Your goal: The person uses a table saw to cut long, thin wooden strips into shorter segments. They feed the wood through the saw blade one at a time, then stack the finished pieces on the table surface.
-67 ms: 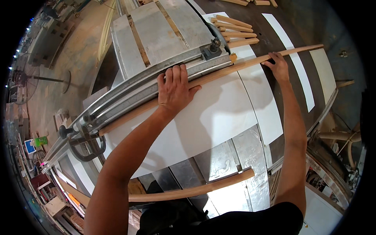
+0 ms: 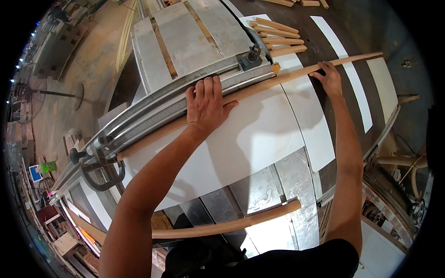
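With the left hand [image 2: 207, 105], reaching palm down over the metal fence [image 2: 252, 75], fingers close together on the rail and thumb at the near edge of a long wooden strip [image 2: 264, 85]; no telling from this view whether clamped on the wood or merely resting. With the right hand [image 2: 330, 79], gripping the same strip farther right, fingers over its far edge, thumb opposite. Long axis slantwise, from near left beside a black C-clamp [image 2: 96, 186] to far right, close along the near side of the fence and across a white panel [image 2: 259, 134]. Running both ways from the left hand; past the right, nearer to the far-right end. Well apart, on the near side, a second wooden strip [image 2: 232, 227]; beyond the fence's right end, short wooden pieces [image 2: 285, 41].
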A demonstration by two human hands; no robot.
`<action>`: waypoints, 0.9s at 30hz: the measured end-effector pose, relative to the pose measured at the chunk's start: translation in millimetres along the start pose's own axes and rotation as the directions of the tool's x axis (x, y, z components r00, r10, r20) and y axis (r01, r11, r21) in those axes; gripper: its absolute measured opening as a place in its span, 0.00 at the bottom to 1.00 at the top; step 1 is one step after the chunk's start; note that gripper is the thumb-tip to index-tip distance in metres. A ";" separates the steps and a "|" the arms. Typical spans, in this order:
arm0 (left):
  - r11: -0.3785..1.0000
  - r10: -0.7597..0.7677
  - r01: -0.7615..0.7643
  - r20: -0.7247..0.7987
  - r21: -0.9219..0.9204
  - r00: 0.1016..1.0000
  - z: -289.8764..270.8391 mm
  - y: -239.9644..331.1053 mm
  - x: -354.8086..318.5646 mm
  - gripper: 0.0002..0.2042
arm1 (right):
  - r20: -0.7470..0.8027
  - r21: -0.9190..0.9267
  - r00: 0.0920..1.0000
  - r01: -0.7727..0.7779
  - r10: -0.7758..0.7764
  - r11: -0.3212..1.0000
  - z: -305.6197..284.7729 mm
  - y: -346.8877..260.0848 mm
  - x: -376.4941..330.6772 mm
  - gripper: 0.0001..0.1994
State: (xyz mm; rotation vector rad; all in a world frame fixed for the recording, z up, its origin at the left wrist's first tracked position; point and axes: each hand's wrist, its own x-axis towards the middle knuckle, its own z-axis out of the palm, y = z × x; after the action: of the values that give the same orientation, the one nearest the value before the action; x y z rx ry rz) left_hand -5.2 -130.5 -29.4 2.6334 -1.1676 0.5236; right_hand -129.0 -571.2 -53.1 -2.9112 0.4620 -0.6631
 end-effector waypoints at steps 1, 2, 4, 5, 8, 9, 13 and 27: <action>1.000 -0.001 0.001 0.008 -0.001 1.000 0.4 -0.3 0.2 0.44 | 0.005 0.002 1.000 -0.001 0.001 1.000 0.5 0.2 0.0 0.28; 1.000 0.002 -0.002 0.007 -0.004 1.000 1.2 -0.5 0.1 0.44 | 0.008 0.001 1.000 -0.006 0.006 1.000 1.2 0.2 0.0 0.28; 1.000 0.010 -0.010 -0.002 -0.009 1.000 2.0 -0.9 0.0 0.44 | 0.008 -0.001 1.000 -0.016 0.016 1.000 1.7 0.7 0.0 0.28; 1.000 0.011 -0.011 -0.003 -0.011 1.000 2.4 -1.2 0.0 0.44 | 0.005 -0.005 1.000 -0.020 0.020 1.000 1.7 1.0 -0.4 0.28; 1.000 0.012 -0.012 0.001 -0.014 1.000 4.8 -2.2 -0.9 0.44 | 0.017 0.004 0.999 -0.037 0.037 0.999 3.0 -0.5 -0.9 0.29; 1.000 0.015 -0.015 -0.002 -0.011 1.000 4.9 -2.5 -1.3 0.44 | 0.025 0.021 0.999 -0.047 0.047 0.999 2.3 -0.4 -0.5 0.28; 1.000 0.013 -0.013 -0.002 -0.008 1.000 4.6 -1.7 -1.4 0.44 | 0.008 0.035 0.999 -0.044 0.044 0.998 3.8 2.6 -0.9 0.28; 1.000 0.011 -0.011 0.011 -0.015 1.000 4.9 -2.5 0.2 0.44 | -0.006 0.055 1.000 -0.003 0.003 0.999 10.2 11.5 0.2 0.27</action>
State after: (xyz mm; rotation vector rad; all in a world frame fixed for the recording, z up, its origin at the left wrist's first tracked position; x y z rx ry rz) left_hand -2.1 -130.6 -33.9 2.6222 -1.1848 0.5015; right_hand -127.4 -581.7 -64.3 -2.8576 0.4415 -0.6738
